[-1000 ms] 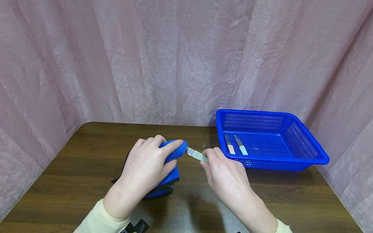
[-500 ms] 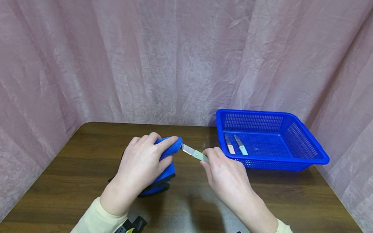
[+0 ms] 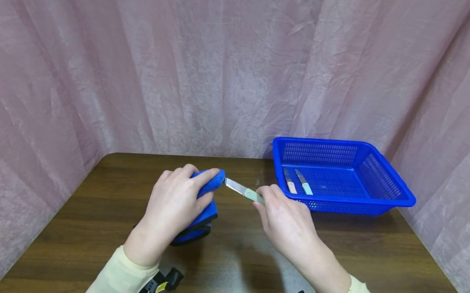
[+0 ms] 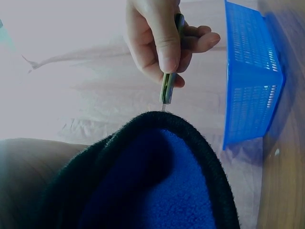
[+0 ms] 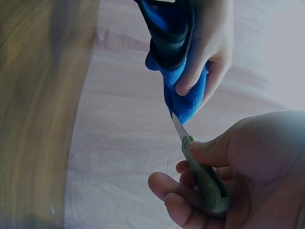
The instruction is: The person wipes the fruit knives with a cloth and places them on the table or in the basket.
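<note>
A folding knife with a pale green handle (image 3: 253,195) is held by its handle in my right hand (image 3: 289,219), its blade (image 3: 235,186) unfolded and pointing left. My left hand (image 3: 174,201) grips a blue cloth (image 3: 211,183) with dark edging, pinched near the knife's tip. In the right wrist view the cloth (image 5: 183,102) is folded about the end of the blade (image 5: 178,125), so the tip is hidden. The rest of the cloth hangs below my left hand. From the left wrist, the dark border (image 4: 157,119) covers most of the blade.
A blue plastic basket (image 3: 340,199) stands at the back right of the wooden table (image 3: 101,209). Two more knives lie in it, one with a pink handle (image 3: 291,187) and one with a light blue handle (image 3: 307,189). Pink curtains (image 3: 224,72) hang behind the table.
My left hand has slid the cloth leftward along the blade toward the tip, so more of the blade shows. The right hand and knife have stayed almost still.
</note>
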`<act>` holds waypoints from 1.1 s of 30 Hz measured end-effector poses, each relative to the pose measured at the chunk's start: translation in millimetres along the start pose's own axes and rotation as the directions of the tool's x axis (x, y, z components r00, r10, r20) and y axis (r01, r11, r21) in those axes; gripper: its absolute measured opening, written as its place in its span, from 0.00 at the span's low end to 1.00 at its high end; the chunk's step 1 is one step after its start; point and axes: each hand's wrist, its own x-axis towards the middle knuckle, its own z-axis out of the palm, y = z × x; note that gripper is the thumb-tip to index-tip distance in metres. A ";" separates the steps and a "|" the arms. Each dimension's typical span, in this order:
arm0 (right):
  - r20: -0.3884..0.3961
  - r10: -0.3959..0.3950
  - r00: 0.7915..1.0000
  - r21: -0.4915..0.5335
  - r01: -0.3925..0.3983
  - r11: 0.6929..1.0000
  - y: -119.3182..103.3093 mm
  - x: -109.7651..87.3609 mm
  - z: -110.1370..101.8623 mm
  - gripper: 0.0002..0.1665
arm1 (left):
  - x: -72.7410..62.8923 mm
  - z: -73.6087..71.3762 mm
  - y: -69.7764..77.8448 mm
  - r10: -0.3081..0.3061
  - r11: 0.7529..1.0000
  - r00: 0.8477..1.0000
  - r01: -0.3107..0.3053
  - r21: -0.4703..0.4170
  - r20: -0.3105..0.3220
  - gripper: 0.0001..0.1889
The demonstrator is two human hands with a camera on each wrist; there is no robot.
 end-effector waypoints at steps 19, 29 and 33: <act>-0.010 0.025 1.000 0.009 -0.025 1.000 4.0 1.3 0.4 0.12 | 1.1 -0.8 -9.0 -0.050 0.999 0.999 0.050 -0.007 0.008 0.24; -0.032 0.073 0.997 -0.037 -0.074 0.997 20.9 1.8 1.7 0.12 | -2.7 11.6 -0.4 -0.044 0.999 0.998 0.045 -0.007 0.041 0.25; -0.043 0.101 0.994 -0.058 -0.103 0.993 32.5 1.6 -0.5 0.11 | -2.2 16.9 4.3 -0.003 1.000 0.999 0.003 0.011 0.035 0.25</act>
